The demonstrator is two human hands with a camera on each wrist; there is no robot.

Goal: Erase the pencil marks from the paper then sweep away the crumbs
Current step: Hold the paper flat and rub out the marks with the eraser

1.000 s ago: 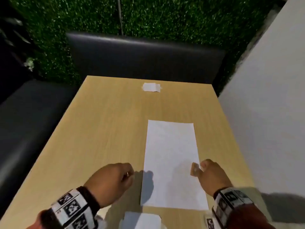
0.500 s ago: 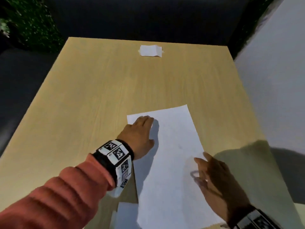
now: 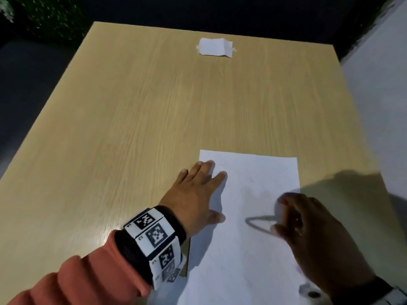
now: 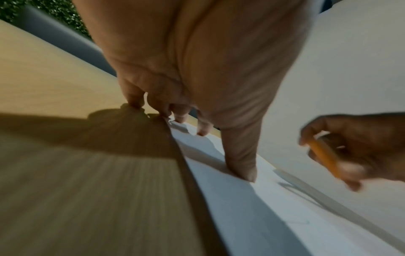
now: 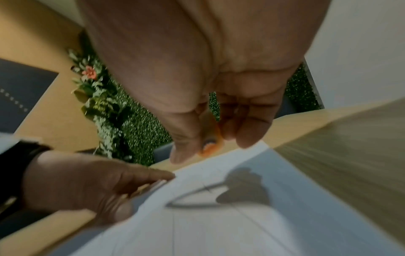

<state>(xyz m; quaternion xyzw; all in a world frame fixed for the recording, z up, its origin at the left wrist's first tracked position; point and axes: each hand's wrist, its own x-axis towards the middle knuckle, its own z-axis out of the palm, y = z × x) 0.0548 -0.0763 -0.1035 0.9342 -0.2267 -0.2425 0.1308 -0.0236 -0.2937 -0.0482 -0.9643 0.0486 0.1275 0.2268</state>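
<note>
Head: left hand (image 3: pixel 193 199) flat on paper (image 3: pixel 253 249); right hand (image 3: pixel 317 236) pinches eraser (image 4: pixel 324 158)

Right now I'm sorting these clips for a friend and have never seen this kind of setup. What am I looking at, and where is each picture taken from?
There is no machine here: a person works with two bare hands and wears three cameras. One sits on the head and looks down at the table. One sits on each wrist and looks along the fingers, which is why those two pictures look warped and close.

On the table lies a white sheet of paper; a small folded slip of paper lies near the far edge. The left hand lies flat, its fingers pressing the sheet's left edge to hold it in place. The right hand hovers over the sheet and pinches a small orange eraser. The banded cuffs with black-and-white squares are markers on the wrists.
</note>
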